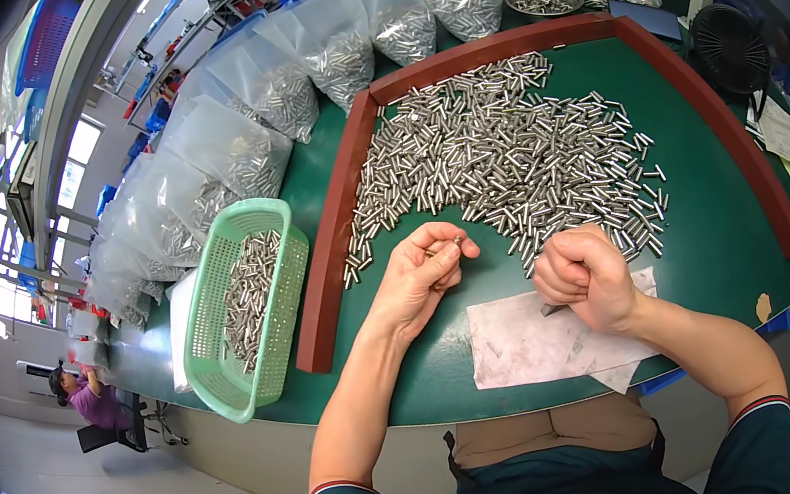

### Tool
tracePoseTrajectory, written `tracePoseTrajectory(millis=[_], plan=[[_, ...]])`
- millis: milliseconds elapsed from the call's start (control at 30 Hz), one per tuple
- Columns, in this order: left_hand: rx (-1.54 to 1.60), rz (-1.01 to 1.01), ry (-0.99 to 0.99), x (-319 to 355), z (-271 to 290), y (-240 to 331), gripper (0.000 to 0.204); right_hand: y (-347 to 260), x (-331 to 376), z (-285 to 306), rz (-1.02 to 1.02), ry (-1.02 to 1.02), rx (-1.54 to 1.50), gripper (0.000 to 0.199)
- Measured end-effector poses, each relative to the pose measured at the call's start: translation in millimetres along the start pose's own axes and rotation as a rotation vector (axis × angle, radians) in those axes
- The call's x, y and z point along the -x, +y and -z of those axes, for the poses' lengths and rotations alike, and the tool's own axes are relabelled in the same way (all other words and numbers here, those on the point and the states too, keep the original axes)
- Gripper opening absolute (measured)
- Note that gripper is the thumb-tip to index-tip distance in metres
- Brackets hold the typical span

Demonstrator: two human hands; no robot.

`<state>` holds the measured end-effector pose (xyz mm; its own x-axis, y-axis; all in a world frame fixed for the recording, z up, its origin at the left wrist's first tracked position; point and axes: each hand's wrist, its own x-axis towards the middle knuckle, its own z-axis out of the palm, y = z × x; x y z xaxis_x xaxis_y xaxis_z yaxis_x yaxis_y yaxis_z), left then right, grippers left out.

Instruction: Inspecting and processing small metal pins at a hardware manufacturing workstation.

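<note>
My left hand (pixel 419 272) is closed in a pinch, a small metal pin (pixel 458 240) showing end-on between thumb and forefinger. To its right, my right hand (pixel 583 279) makes a fist over a stained whitish cloth (pixel 529 341). A small greyish bit peeks out below that fist; whether it is a pin or part of the cloth cannot be made out. Just beyond both hands spreads a large pile of short shiny metal pins (pixel 494 157) on the green tabletop (pixel 701 194).
A reddish-brown raised border (pixel 339 245) frames the pile. Left of it stands a light-green basket (pixel 290 292) partly filled with pins. Clear bags of pins (pixel 338 58), a metal bowl (pixel 544 0) and a black fan (pixel 731 48) line the back. Another person (pixel 98 400) sits far left.
</note>
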<state>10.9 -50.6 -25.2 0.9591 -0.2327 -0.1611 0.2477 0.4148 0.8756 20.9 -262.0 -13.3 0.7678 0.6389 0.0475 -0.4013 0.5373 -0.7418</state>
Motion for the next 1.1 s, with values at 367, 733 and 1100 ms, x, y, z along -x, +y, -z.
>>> tracePoseTrajectory(millis=[367,733,1100], plan=[[-0.426,-0.033,-0.011,9,-23,-9,0.007,-3,6,1,0.05,0.017,-0.043,0.04],[-1.445,-0.406,-0.14,19,-54,-35,0.013,-14,6,0,0.158,0.034,0.037,0.039],[-1.374,-0.329,-0.085,23,-59,-31,0.013,5,10,0,0.206,0.097,0.085,0.04]])
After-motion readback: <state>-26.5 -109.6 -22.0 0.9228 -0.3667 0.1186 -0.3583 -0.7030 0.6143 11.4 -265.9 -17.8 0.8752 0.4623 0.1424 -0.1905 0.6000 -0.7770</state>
